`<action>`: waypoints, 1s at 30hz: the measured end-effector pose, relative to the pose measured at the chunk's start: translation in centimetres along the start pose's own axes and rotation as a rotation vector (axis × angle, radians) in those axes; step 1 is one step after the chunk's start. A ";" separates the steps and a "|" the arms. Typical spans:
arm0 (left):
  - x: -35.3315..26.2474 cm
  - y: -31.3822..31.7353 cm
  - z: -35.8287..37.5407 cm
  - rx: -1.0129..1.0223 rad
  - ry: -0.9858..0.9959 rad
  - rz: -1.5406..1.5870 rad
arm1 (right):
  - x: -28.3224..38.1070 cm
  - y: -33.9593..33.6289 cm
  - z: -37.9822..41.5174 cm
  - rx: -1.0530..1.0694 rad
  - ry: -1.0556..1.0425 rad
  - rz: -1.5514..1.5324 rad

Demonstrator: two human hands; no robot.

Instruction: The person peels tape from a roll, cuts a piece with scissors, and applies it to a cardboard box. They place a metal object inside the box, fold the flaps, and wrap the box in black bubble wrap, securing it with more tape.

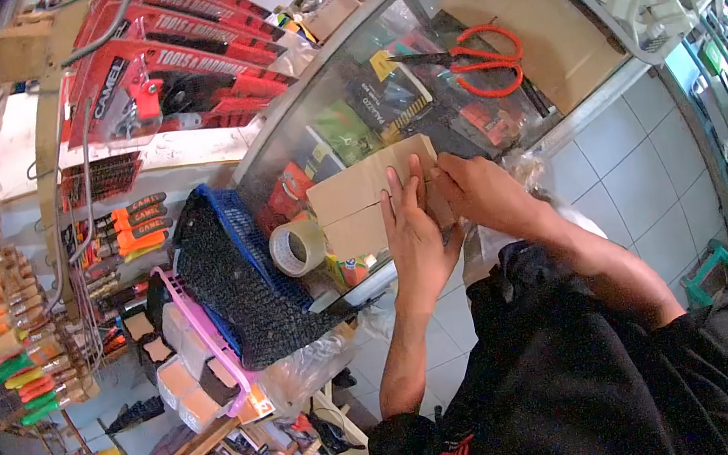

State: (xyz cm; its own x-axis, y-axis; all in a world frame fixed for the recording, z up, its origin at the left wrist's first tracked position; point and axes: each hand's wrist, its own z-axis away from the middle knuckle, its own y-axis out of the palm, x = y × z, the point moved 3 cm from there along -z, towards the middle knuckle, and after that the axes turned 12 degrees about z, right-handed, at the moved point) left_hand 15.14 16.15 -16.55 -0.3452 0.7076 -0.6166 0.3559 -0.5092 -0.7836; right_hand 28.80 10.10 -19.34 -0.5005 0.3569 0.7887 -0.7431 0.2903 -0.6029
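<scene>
A small brown cardboard box (346, 204) lies on the glass counter, with a dark seam line across its top. My left hand (415, 229) rests flat on the box, its fingers spread over the top face. At the box's right end is my right hand (483, 191), its fingers curled closed against the edge; whatever they may pinch there is hidden. A roll of clear tape (298, 249) stands just left of the box. Scissors with orange handles (490, 62) lie on the glass further back, away from both hands.
The glass case has a metal frame (587, 116) and packaged goods inside. A flat cardboard sheet (532, 28) lies at its back right. Left of the tape are a blue basket (238, 237) with dark mesh and a pink basket (199, 323). Red tool packs (172, 77) hang behind.
</scene>
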 end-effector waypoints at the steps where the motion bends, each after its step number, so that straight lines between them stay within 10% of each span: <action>1: -0.1 -0.2 0.0 0.015 -0.022 -0.005 | -0.2 -0.2 0.0 0.018 -0.051 -0.037; 19: -0.4 -0.4 -0.5 -0.026 -0.067 0.034 | -0.6 -0.7 -2.8 0.131 -0.275 -0.069; 30: -1.9 -4.9 -0.5 -0.498 -0.003 0.215 | -0.1 -7.6 -6.3 0.083 -0.582 -0.106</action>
State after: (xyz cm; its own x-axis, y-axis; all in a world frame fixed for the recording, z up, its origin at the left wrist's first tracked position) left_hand 14.50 17.54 -11.45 -0.2218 0.6109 -0.7600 0.7872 -0.3478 -0.5093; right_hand 37.34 13.46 -15.60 -0.5650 -0.2222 0.7946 -0.8231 0.2186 -0.5241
